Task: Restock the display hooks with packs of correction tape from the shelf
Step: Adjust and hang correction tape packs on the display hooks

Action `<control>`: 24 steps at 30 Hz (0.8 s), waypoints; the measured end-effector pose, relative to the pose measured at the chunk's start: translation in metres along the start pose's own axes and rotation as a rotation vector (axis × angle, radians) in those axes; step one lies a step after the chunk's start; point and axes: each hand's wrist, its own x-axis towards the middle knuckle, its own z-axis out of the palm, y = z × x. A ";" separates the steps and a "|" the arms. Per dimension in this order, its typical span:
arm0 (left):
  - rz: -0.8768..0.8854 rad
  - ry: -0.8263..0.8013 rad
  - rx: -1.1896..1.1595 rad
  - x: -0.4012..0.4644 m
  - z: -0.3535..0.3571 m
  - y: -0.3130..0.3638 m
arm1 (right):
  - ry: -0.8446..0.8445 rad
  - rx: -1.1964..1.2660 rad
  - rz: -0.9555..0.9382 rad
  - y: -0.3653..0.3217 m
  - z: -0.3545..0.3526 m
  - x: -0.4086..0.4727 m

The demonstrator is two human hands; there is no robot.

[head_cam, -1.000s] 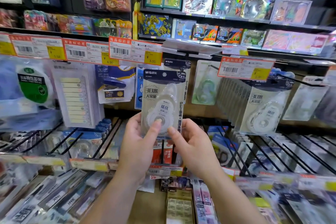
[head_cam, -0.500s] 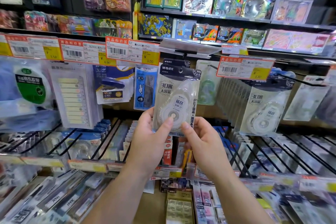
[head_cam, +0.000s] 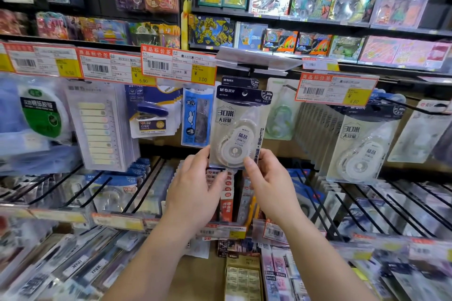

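Correction tape pack [head_cam: 238,127] stands upright before a crowded shop pegboard, its bottom corners pinched by left hand [head_cam: 195,193] and right hand [head_cam: 270,186]. Above the fingers, a clear tag holder [head_cam: 256,62]; rightward, a hanging row of identical packs [head_cam: 359,146]; leftward, a ruler pack [head_cam: 195,117].

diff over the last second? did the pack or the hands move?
The correction tape pack went up and to the right, toward the hook under the clear tag holder, where a like pack hangs behind it. Both hands rose with it; the left hand and right hand now pinch its bottom corners instead of its middle. Nothing was let go. The hanging stock and price tags stayed put.
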 end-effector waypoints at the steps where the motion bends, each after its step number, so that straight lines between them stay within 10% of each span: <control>1: 0.012 -0.012 0.058 0.001 0.000 -0.001 | 0.001 -0.007 0.005 0.001 0.001 0.002; 24: 0.127 -0.267 0.551 -0.011 0.033 -0.049 | 0.022 -0.086 0.048 0.027 0.013 0.073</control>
